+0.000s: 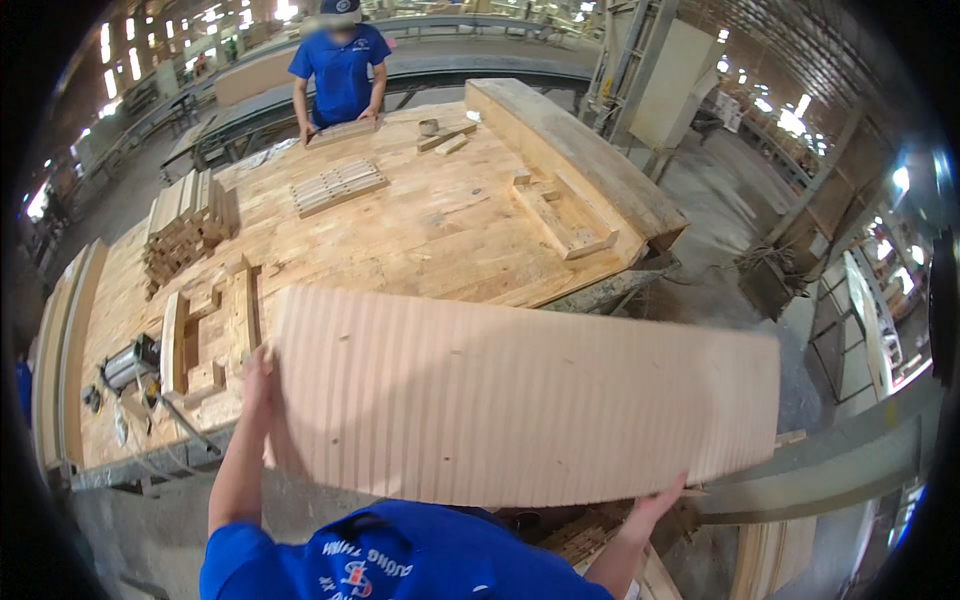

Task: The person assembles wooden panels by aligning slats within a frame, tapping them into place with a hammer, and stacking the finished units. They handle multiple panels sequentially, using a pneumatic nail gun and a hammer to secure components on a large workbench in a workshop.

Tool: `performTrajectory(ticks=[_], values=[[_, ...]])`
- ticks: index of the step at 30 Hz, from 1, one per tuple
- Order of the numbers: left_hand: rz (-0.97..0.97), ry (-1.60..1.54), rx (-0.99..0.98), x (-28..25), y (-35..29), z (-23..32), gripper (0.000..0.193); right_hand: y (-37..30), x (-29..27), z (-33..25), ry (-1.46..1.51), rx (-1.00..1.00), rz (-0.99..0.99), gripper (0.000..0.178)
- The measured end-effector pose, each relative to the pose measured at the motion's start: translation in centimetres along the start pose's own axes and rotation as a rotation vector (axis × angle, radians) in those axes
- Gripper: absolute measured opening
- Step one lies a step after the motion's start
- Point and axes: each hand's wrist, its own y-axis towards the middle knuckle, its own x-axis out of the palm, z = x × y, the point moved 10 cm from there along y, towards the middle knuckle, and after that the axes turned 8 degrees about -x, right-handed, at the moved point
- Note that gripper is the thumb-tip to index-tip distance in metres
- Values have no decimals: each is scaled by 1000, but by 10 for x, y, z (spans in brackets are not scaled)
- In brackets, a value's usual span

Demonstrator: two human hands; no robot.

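Note:
A wide striped wooden panel (pixel 520 400) is held up in front of my body, tilted, above the floor at the near edge of the workbench. My left hand (pixel 258 385) is closed on its left edge, fingers partly hidden by the wood. My right hand (pixel 660 497) grips the panel's lower edge toward the right, with most of its fingers out of sight beneath. Several small dark marks dot the panel's face. Just beyond my left hand, a wooden jig of blocks and rails (pixel 175 345) lies on the bench.
The big wooden workbench (pixel 430 225) carries a stack of wood strips (pixel 185 225), a slatted piece (pixel 338 188) and a long box-shaped beam (pixel 580 150). A power tool (pixel 130 362) with a hose lies at left. Across the bench a co-worker (pixel 343 75) handles a wooden piece.

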Motion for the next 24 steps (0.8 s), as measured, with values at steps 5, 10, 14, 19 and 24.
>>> performTrajectory(ticks=[5, 10, 14, 19, 24], values=[[34, -200, -82, -132, 64, -5, 60, -16, 157, 76, 218, 261, -186, 53], [266, -68, -96, -227, 72, 14, 71, -56, 288, 138, 211, 422, -322, 44], [365, 4, -123, -258, 82, 21, 58, -70, 345, 181, 194, 478, -331, 32], [185, 22, -327, -245, 101, 19, 50, -72, 376, 222, 203, 490, -286, 28], [355, 870, -276, -256, 98, 58, 50, -77, 418, 261, 281, 641, -286, 33]])
